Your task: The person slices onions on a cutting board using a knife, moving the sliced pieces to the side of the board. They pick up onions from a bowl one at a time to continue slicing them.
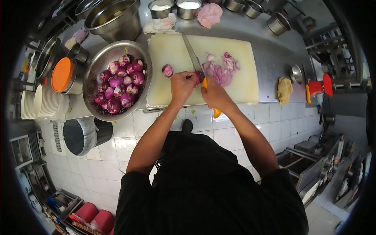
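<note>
My right hand [216, 95] is wrapped round the yellow handle of a kitchen knife [191, 51], whose long blade points away from me across the white cutting board [168, 47]. Just left of the blade, my left hand [182, 87] grips a red onion [199, 76] on the board; fingers and blade partly cover it. Sliced onion [220, 73] lies in a loose pile to the right of the knife. Another peeled red onion [167, 70] rests near the board's left side. Beside the board, a metal colander [89, 88] holds many whole red onions [116, 81].
A large metal pot [113, 23] and tubs of white contents [188, 8] stand at the back. Cloths [209, 15] lie behind the board, and a tan cloth [284, 90] lies right. An orange-lidded container [62, 74] stands left. Below is a lined bin [80, 135].
</note>
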{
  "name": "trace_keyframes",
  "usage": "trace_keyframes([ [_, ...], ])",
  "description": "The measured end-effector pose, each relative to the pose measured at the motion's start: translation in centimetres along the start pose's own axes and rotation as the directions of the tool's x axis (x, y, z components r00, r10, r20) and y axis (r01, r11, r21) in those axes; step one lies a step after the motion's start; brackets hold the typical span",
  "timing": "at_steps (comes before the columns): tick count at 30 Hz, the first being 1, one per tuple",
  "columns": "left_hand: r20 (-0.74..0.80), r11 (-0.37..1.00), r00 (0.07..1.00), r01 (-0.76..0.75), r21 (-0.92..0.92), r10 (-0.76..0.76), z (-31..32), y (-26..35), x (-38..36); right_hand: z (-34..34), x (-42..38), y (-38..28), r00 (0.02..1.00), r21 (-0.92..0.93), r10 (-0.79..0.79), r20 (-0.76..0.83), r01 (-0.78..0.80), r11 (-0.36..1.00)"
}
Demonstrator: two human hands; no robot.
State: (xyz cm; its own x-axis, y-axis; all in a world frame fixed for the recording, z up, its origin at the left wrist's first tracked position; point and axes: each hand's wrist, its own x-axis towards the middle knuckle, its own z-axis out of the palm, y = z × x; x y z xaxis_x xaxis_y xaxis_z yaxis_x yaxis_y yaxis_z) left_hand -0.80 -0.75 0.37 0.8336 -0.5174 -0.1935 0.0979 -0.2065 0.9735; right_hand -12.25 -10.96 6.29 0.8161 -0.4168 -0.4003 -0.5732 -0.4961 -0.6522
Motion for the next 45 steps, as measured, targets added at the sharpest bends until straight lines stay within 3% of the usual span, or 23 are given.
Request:
trace_keyframes([
  [4, -0.021, 0.999, 0.999, -0.032, -0.002, 0.032, 0.2, -0.2, 0.4, -4.1, -3.4, -5.0, 0.986, -0.025, 0.126, 0.111, -0.124, 0.992],
  [8, -0.045, 0.996, 0.999, -0.014, -0.090, 0.010, 0.5, -0.6, 0.4, -3.9, -5.0, -4.8, 0.974, -0.068, 0.185, 0.134, -0.177, 0.982],
  [14, 0.013, 1.000, 1.000, 0.001, 0.000, -0.001, 0.0, -0.2, 0.3, -3.6, -5.4, -5.6, 0.973, -0.042, 0.189, 0.133, -0.185, 0.982],
  [20, 0.020, 1.000, 1.000, 0.014, -0.001, -0.014, 0.2, -0.7, 0.7, -2.2, -4.2, -4.0, 0.984, -0.044, 0.156, 0.084, -0.153, 0.987],
  [25, -0.003, 1.000, 1.000, 0.025, -0.006, -0.025, 0.0, 0.2, 0.3, 1.7, 0.2, 0.5, 0.995, -0.063, -0.042, -0.086, 0.037, 0.997],
  [27, -0.023, 1.000, 1.000, 0.001, 0.001, -0.001, 0.3, 0.2, 0.1, 1.4, 1.2, 1.2, 0.996, -0.035, -0.037, -0.075, 0.034, 0.999],
  [32, -0.041, 1.000, 0.999, -0.030, -0.006, 0.030, 0.3, -0.4, 0.3, -3.9, -2.2, -4.0, 0.988, 0.028, 0.089, 0.126, -0.093, 0.995],
  [35, -0.049, 0.999, 0.999, -0.008, -0.041, 0.006, 0.5, -0.2, 0.3, -4.2, -4.4, -4.9, 0.977, -0.033, 0.162, 0.137, -0.159, 0.987],
  [45, -0.051, 0.998, 0.999, -0.021, -0.061, 0.018, 0.5, -0.1, 0.2, -3.0, -4.9, -4.9, 0.975, -0.031, 0.185, 0.126, -0.182, 0.983],
])
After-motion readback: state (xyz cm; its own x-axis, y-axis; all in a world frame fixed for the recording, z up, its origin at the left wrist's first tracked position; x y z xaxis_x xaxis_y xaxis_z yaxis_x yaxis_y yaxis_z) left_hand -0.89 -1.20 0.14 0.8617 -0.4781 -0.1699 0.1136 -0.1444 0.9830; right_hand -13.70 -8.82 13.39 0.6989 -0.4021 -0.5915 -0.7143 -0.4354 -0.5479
